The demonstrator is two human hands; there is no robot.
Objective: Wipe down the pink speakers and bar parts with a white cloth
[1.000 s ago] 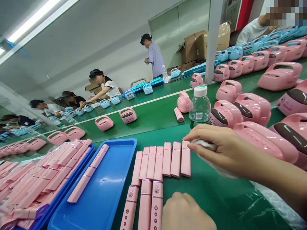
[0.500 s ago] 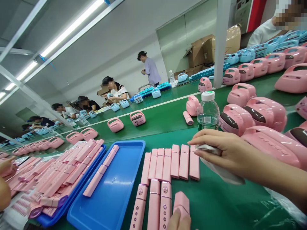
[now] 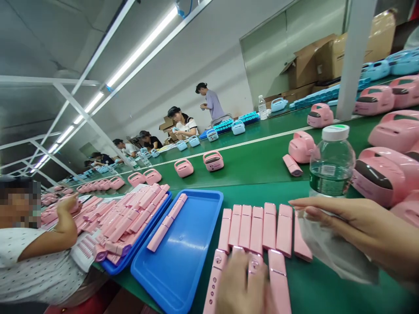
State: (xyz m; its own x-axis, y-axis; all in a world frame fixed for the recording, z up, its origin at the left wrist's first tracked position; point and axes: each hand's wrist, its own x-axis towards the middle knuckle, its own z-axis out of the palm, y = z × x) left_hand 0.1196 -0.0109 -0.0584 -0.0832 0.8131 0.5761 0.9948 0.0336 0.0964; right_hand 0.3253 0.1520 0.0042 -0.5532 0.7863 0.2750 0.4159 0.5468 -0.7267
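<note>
My right hand (image 3: 360,226) grips a white cloth (image 3: 337,253) that hangs below the fingers, beside the last pink stick of the far row. My left hand (image 3: 240,283) is smeared by motion over the near row of pink sticks and hides part of them; whether it grips one cannot be made out. Glossy pink sticks with a shiny band lie in two rows on the green bench: the far row (image 3: 257,229) shows plain sides, while a near-row stick (image 3: 216,279) carries a round emblem and small printed icons. Another near-row stick (image 3: 279,279) lies plain side up, right of my left hand.
A blue tray (image 3: 183,261) holds a short line of sticks. Left of it, another blue tray (image 3: 109,267) is heaped with pink sticks. A water bottle (image 3: 332,161) stands near my right hand, by pink handled cases (image 3: 386,174). A co-worker (image 3: 39,257) sits at left.
My view has turned left, bringing a co-worker into sight. My left hand has let go of the pink stick, which lies in the near row, and has moved left. The cloth stays in my right hand.
</note>
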